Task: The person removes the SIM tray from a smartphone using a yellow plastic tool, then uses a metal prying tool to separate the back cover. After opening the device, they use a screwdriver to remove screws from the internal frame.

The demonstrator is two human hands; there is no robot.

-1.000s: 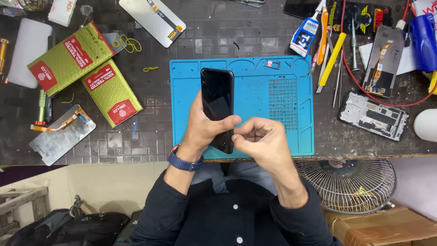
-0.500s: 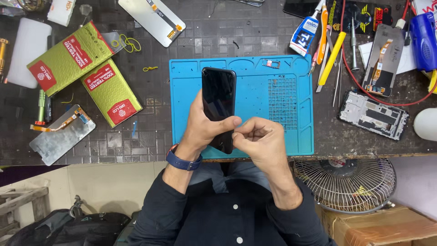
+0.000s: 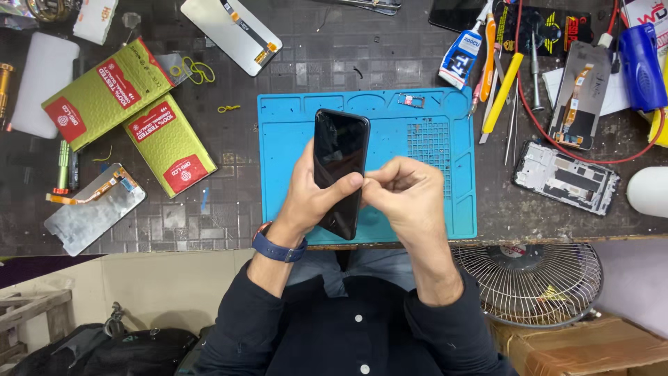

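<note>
Head view: a black slab-shaped smartphone with a glossy dark screen [image 3: 339, 167] is held up over a bright blue silicone repair mat [image 3: 424, 150], w/ the screen facing the camera and unlit. The left hand [image 3: 309, 198] is wrapped round the phone's lower half from the left side, thumb laid across the right edge. The right hand [image 3: 407, 195] is closed, fingertips pinched together at the phone's right edge, approx. mid-height; whether something small is nipped there can't be told, it is too small to see.

Progress, as judged: the phone looks whole and closed up, front glass in place, no gap seen. A small metal card tray w/ a red bit [image 3: 412, 101] is left lying on the mat's top strip, apart from the phone, so it is not yet fitted. The work at the side edge seems to be in hand, not finished.

On the dark tiled table [image 3: 229, 223], to the left: two green-yellow flat boxes w/ red labels [image 3: 136, 115], a bare display panel w/ an orange flex cable [image 3: 94, 209], and a white display panel [image 3: 233, 33] further up. To the right: a yellow-handled tool [image 3: 502, 94], a white-blue glue tube [image 3: 460, 57], a stripped phone frame [image 3: 565, 177] and a red wire [image 3: 557, 146]. None of these is touched.

Below the table edge, a round wire fan guard [image 3: 529, 282] is seen, just beside the right forearm.
</note>
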